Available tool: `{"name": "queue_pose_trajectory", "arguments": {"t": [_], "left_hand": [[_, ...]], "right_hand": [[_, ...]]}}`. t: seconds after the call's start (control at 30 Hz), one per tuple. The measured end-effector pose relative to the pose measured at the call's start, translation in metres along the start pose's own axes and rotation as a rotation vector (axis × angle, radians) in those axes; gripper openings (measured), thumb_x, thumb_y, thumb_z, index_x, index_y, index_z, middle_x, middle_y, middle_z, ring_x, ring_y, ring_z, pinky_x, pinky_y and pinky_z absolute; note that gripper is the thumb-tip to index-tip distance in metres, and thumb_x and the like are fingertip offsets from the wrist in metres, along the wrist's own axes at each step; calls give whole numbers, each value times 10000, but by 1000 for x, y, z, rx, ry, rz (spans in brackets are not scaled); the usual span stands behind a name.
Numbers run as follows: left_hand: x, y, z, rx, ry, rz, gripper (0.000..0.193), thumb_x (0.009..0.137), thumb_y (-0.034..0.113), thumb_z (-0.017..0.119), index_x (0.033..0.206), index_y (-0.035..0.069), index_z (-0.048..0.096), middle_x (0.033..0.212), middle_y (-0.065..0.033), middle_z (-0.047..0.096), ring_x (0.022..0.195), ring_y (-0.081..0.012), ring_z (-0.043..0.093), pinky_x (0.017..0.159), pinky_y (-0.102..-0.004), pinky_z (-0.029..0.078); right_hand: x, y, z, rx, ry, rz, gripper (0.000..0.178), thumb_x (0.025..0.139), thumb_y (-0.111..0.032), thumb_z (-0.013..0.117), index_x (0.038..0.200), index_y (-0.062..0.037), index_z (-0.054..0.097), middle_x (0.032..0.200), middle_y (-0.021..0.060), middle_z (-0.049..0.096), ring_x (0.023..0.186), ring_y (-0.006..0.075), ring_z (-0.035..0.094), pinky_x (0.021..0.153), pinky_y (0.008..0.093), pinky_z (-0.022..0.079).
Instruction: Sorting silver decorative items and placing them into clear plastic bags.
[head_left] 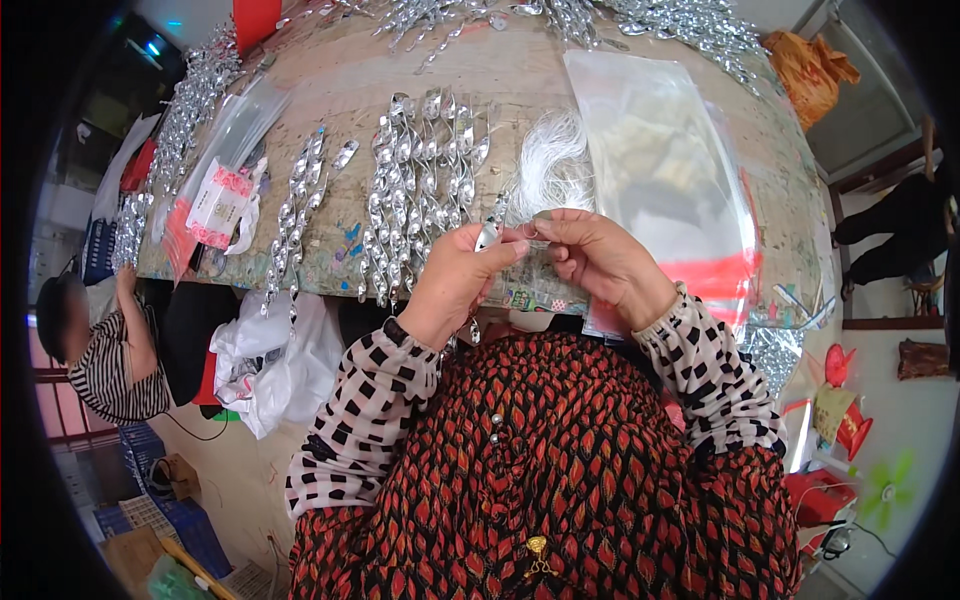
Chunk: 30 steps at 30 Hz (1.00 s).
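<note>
My left hand (450,285) is closed around the end of a shiny silver twisted strip (488,236), whose tail hangs below the palm. Thumb and forefinger of my right hand (605,258) pinch what looks like a thin white string, close to the left fingertips. Just beyond both hands lies a loose bundle of white string (553,165) on the worn table (330,80). Rows of silver twisted strips (420,180) are laid out to the left of it, some reaching over the near edge. A smaller group of strips (297,205) lies farther left.
A stack of clear plastic bags (655,150) with red ends covers the right side. More bags (245,120) and a pink-and-white card (220,205) lie left. Silver heaps (690,35) line the far edge. Another person (115,350) works at the left; a white bag (275,360) hangs below.
</note>
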<state>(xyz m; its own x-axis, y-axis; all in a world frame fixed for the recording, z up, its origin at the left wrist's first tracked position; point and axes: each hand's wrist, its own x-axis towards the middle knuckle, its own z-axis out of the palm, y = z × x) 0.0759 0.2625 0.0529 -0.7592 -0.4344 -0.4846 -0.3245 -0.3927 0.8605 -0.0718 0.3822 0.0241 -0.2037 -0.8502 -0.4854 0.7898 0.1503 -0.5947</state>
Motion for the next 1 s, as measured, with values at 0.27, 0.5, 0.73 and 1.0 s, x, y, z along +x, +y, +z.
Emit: {"name": "queue_pose_trajectory", "arguments": {"t": [0.27,0.5,0.73,1.0], "left_hand": [[7,-3,2,-15,50,-19,71,820,144,686,845,92,644,563,87,475,417,-17,342,390,-183,238],[0,3,-2,1,57,20,70,807,118,673,811,90,609,549,84,455,416,-19,347,383,-189,234],[-10,11,-9,47,80,39,112,810,161,680,853,69,633,603,86,499,430,-5,341,397,-181,241],[-13,9,-15,32,85,63,111,817,148,679,866,59,635,608,85,502,428,-3,345,394,-181,242]], "right_hand": [[-4,8,6,31,-1,-2,62,894,-86,595,930,-40,576,904,52,651,574,43,479,469,157,386],[-5,3,1,-48,62,-123,78,919,-126,565,926,-52,542,862,32,628,590,45,476,483,175,396],[-1,5,-21,-1175,411,-717,87,904,-91,567,960,-26,557,820,19,619,603,53,493,536,199,392],[-16,18,15,-960,245,-675,144,843,-87,633,952,-11,580,931,65,577,706,139,540,638,259,429]]}}
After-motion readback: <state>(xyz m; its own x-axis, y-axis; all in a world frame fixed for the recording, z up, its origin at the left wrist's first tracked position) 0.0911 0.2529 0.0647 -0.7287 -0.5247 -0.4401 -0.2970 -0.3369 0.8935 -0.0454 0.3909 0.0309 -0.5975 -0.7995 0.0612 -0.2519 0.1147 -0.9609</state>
